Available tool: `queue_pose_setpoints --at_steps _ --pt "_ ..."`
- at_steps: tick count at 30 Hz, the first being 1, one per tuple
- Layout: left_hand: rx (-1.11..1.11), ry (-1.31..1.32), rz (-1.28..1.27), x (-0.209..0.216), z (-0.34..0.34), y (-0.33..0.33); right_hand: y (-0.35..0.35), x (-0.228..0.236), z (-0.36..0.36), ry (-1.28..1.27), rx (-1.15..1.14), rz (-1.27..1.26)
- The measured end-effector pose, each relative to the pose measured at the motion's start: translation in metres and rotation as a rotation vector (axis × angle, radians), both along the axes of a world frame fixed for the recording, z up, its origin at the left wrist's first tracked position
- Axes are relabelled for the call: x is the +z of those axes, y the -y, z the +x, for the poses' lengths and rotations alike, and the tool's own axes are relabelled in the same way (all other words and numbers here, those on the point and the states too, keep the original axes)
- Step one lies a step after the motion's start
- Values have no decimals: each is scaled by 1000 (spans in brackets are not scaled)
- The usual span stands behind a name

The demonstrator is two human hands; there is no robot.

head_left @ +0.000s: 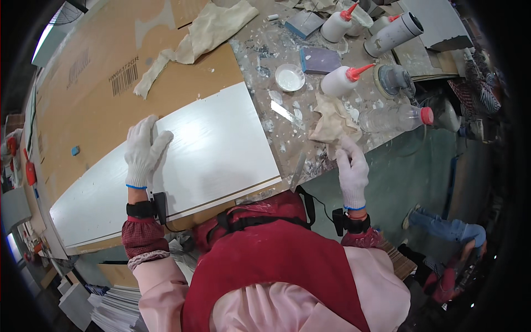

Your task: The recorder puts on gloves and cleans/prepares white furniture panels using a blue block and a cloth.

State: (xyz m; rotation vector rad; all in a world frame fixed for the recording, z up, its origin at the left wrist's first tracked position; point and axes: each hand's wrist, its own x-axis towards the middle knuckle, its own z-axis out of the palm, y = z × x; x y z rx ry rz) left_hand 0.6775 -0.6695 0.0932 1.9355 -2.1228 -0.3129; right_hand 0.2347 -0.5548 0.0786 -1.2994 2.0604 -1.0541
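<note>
A white panel [213, 141] with a slanting far edge lies along the near side of the table. My left hand [142, 149], in a white knit glove, rests flat on it with the thumb spread from the fingers. At the right, a crumpled beige cloth [333, 119] lies near the table edge. My gloved right hand [353, 171] reaches its near corner, thumb and fingers closed round that corner. Just beyond the cloth stands a white squeeze bottle [338, 82] with a red nozzle. A clear plastic bottle [390, 119] with a red cap lies beside the cloth.
Brown cardboard [99, 110] spreads under the panel, carrying a long cloth strip [202, 36] and a small blue block [75, 150]. A white-filled dish [290, 77], purple block [321, 60], metal strip [286, 114] and grey cylinder [394, 34] are on the stained tabletop. Another person [451, 238] is at the lower right.
</note>
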Motion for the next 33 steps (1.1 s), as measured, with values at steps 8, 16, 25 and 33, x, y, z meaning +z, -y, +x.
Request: queue_pose_setpoints --at_steps 8,16,25,33 --pt "-6 -24 -85 3 12 -9 23 21 11 -186 417 27" --pt "309 -547 53 26 71 -7 33 31 32 -275 713 -52" --pt "619 48 -161 -11 287 -3 -7 44 57 -234 534 134" --pt "496 390 151 -42 365 30 -9 66 91 -323 463 223"
